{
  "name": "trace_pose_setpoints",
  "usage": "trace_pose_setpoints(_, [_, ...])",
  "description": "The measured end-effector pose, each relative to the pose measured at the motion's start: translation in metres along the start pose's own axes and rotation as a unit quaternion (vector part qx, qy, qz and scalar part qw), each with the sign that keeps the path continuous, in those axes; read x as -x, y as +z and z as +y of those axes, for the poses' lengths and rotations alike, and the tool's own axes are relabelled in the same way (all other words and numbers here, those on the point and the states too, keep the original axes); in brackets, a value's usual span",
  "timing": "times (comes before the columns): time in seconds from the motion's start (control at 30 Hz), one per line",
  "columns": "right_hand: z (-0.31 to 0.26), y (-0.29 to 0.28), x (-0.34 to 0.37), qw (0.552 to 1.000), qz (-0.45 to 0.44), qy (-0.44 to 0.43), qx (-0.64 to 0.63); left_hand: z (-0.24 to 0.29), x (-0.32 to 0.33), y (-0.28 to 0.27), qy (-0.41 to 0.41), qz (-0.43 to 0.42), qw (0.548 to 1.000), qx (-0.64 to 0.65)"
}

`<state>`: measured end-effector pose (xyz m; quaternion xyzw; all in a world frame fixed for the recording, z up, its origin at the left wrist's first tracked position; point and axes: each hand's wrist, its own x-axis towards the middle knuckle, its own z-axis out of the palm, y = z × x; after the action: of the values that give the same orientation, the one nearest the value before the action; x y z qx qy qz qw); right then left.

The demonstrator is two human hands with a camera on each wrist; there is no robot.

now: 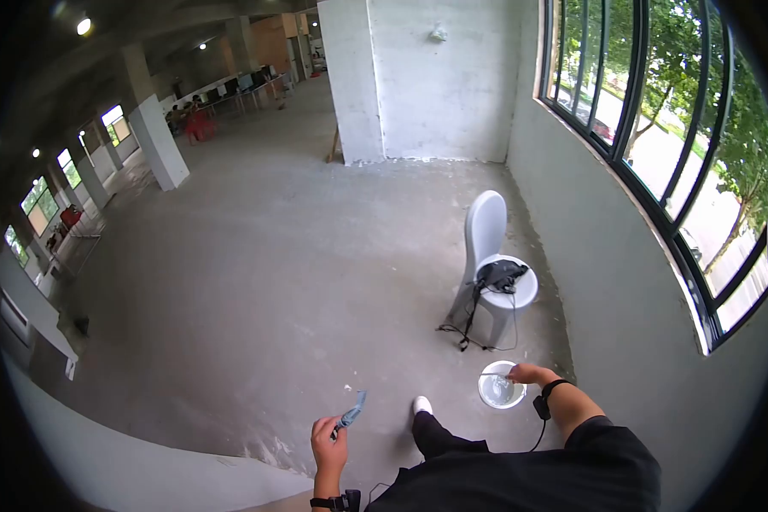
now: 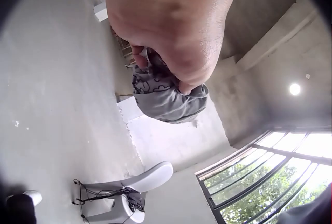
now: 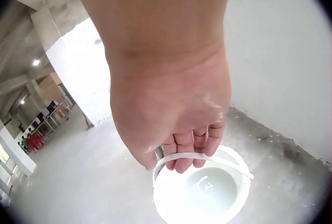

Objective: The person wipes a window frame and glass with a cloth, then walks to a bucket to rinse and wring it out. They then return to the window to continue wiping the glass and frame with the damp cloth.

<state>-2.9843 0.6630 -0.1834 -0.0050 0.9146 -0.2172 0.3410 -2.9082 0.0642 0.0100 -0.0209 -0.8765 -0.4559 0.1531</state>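
A grey-blue patterned cloth (image 1: pixel 350 411) (image 2: pixel 171 102) is bunched in the left hand (image 1: pixel 328 445) (image 2: pixel 166 32), its free end sticking out past the fingers. On the other side, the right hand (image 1: pixel 533 374) (image 3: pixel 171 105) holds the white handle (image 3: pixel 223 161) of a white bucket (image 1: pixel 485 394) (image 3: pixel 162 198). The handle crosses the palm side of its fingers, with the fingertips showing below it. Cloudy, pale liquid (image 3: pixel 210 185) lies inside the bucket. Whether the bucket touches the floor cannot be told.
A white plastic chair (image 1: pixel 486 224) beyond the bucket carries a black bag (image 1: pixel 502 275) and dangling cables. Along the right runs a wall (image 1: pixel 606 256) with barred windows. A pillar (image 1: pixel 156 141), red chairs (image 1: pixel 199 125) and desks stand far back left. One white shoe (image 1: pixel 421 404) is on the concrete floor.
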Motion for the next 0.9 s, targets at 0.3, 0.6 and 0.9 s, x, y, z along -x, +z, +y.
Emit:
trace_pose_setpoints(0.3, [-0.085, -0.123, -0.179, 0.998, -0.046, -0.036, 0.019, -0.025, -0.168, -0.02, -0.044, 0.062, 0.996, -0.053])
trace_pose_setpoints(0.6, [-0.072, -0.178, -0.38, 0.986, -0.035, -0.102, 0.128, -0.119, -0.357, -0.01, -0.039, 0.056, 0.995, -0.067])
trace_pose_setpoints(0.9, [-0.16, -0.293, -0.404, 0.966, 0.068, 0.173, -0.18, -0.186, -0.634, 0.014, 0.036, -0.078, 0.996, -0.025])
